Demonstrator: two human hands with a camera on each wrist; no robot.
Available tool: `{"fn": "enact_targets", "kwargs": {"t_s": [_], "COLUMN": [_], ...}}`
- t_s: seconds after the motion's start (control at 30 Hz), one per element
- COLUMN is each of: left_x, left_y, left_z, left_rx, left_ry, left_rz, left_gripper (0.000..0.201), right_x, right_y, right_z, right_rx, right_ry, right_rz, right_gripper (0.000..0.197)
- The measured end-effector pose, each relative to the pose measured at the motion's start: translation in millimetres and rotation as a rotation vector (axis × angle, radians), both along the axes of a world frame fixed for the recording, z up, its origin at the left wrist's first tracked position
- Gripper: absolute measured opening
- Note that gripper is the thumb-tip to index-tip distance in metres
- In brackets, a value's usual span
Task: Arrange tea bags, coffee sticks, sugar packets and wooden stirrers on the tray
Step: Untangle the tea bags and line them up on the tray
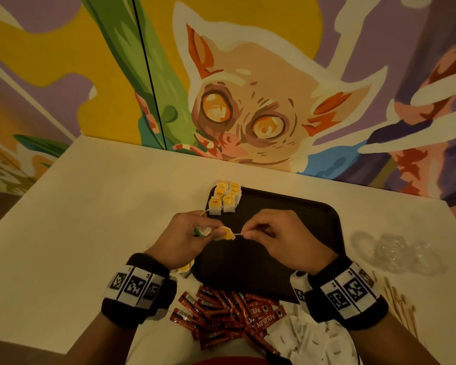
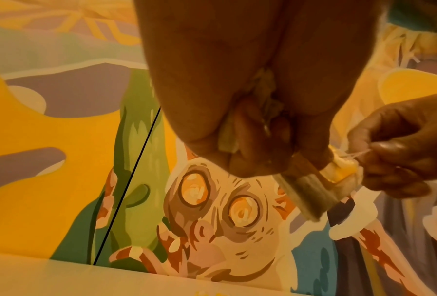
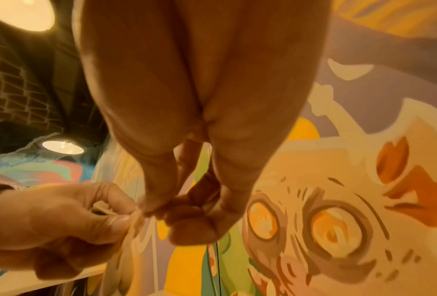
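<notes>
Tea bag held above the tray, at the tray's 9 o'clock edge, between both hands. Left hand is closed on the bag body, with a crumpled white-and-green scrap also tucked in its fingers. Right hand pinches the bag's thin string between thumb and fingertip; the string is drawn taut between the hands.

Handling, as judged: the bag is very light, soft and papery, easily crushed or torn; the string is thin and could pull free at its staple if tugged. Best taken by the flat body or the yellow tag, not dragged by the string.

Six tea bags already laid in a tight block at the tray's 11 o'clock corner, overlapping its rim. "TEA" is read on one tag; a small red logo on another is too small to read.

Coffee sticks heaped off the tray at 6 o'clock; "NESCAFE CLASSIC" is read on a red pack there. They are judged light, slick and fairly stiff. White sugar packets lie at 5 o'clock, print illegible. Stirrers lie at 4 o'clock, off the tray. Crumpled clear wrap at 3 o'clock.
</notes>
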State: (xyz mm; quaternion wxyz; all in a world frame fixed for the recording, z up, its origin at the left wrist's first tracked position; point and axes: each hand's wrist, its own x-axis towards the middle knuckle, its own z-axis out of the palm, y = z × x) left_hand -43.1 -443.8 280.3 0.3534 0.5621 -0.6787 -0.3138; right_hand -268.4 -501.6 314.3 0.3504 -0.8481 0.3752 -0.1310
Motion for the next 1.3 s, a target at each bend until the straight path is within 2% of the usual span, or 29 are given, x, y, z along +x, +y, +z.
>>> {"fn": "enact_targets", "kwargs": {"t_s": [0.13, 0.23, 0.33, 0.43, 0.57, 0.73, 0.87, 0.93, 1.03, 1.17, 1.3], "left_x": [-8, -16, -21, -26, -34, -38, -37, -36, -30, -23, -20], "left_y": [2, 5, 4, 2, 1, -1, 0, 2, 2, 2, -2], "left_z": [3, 9, 13, 10, 2, -11, -20, -25, -35, -38, -29], "left_rx": [-0.003, -0.001, -0.05, -0.088, -0.085, -0.039, 0.064, 0.126, 0.223, 0.301, 0.374], "left_ry": [0.092, 0.272, 0.407, 0.506, 0.595, 0.584, 0.562, 0.504, 0.456, 0.485, 0.559], "left_rz": [-0.057, -0.024, 0.054, 0.184, 0.379, 0.503, 0.478, 0.458, 0.513, 0.563, 0.557], "left_gripper": [0.015, 0.016, 0.017, 0.018, 0.016, 0.017, 0.016, 0.015, 0.019, 0.016, 0.015], "right_x": [6, 13, 20, 29, 40, 45, 47, 48, 49, 54, 65], "right_y": [-2, -1, 4, 10, 17, 17, 10, 1, -20, -56, -88], "right_z": [-3, -13, -23, -30, -37, -50, -64, -72, -86, -108, -130], "right_rx": [-0.057, 0.099, 0.271, 0.363, 0.431, 0.502, 0.405, 0.412, 0.43, 0.454, 0.482], "right_ry": [-0.197, -0.359, -0.519, -0.66, -0.732, -0.677, -0.56, -0.501, -0.36, -0.172, -0.087], "right_rz": [-0.031, -0.159, -0.228, -0.245, -0.315, -0.354, -0.365, -0.404, -0.474, -0.597, -0.677], "right_gripper": [0.01, 0.012, 0.014, 0.015, 0.022, 0.017, 0.014, 0.014, 0.012, 0.02, 0.03]}}
